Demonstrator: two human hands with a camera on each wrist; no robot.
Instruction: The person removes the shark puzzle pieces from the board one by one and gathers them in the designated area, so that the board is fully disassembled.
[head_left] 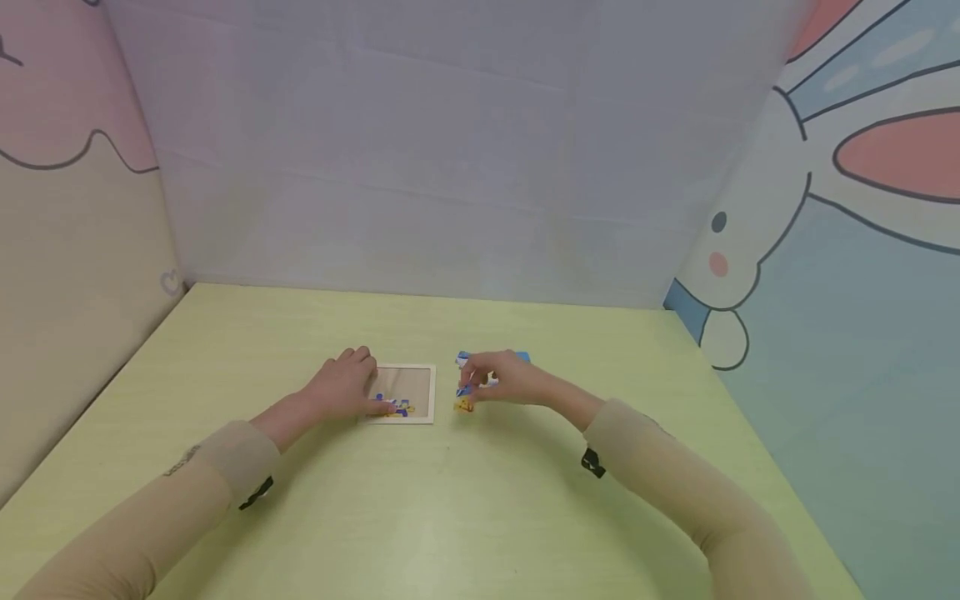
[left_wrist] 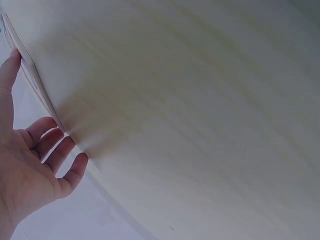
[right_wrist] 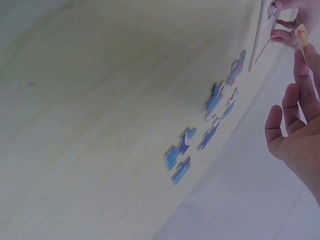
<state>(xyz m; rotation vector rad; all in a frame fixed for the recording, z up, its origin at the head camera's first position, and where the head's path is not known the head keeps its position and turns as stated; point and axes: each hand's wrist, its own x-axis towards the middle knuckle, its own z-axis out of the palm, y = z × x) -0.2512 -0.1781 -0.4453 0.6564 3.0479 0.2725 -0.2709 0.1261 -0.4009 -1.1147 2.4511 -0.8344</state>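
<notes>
A shallow jigsaw tray with a pale rim lies on the table, a few joined puzzle pieces along its near side. My left hand rests over the tray's left side, thumb laid across the pieces. In the left wrist view, the fingers of that hand lie relaxed at the tray's edge. Just right of the tray, my right hand pinches a yellow and blue puzzle piece between thumb and fingertips. The right wrist view shows this piece raised on edge, its other fingers loosely bent.
Several loose blue and white puzzle pieces lie spread on the table, partly hidden under my right hand in the head view. A pale screen stands behind the table, with painted panels on both sides.
</notes>
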